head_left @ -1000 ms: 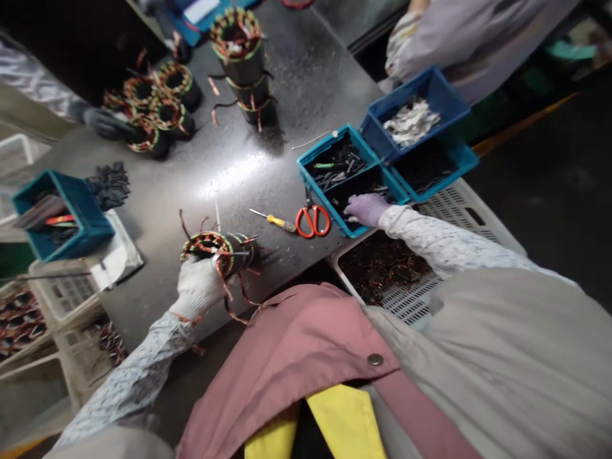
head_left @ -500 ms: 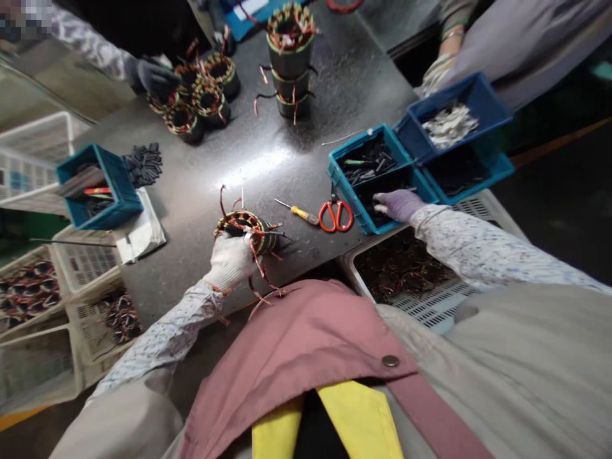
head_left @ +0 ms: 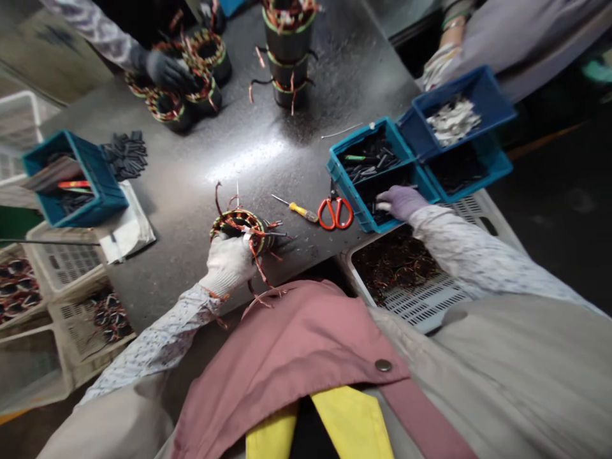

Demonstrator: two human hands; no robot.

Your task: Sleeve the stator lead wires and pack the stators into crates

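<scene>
My left hand, in a white knit glove, is closed on a motor stator near the table's front edge. Copper windings ring its top, and reddish wire leads hang from it toward my apron. A thin dark sleeve sits on one lead at its right side. My right hand, in a purple glove with pale fingertips, reaches into the front compartment of a blue bin. Its fingers are bent down among dark pieces; what they hold, if anything, is hidden. Black sleeves fill the compartment behind.
A yellow screwdriver and red-handled scissors lie between my hands. Stacked stators stand further back. A co-worker's dark-gloved hand touches other stators at the left. A teal bin and crates are left; another crate sits below right.
The view has shifted slightly, so the far and left things sit differently in it. The co-worker's dark glove has moved over the stators. Both my hands keep nearly the same pose.
</scene>
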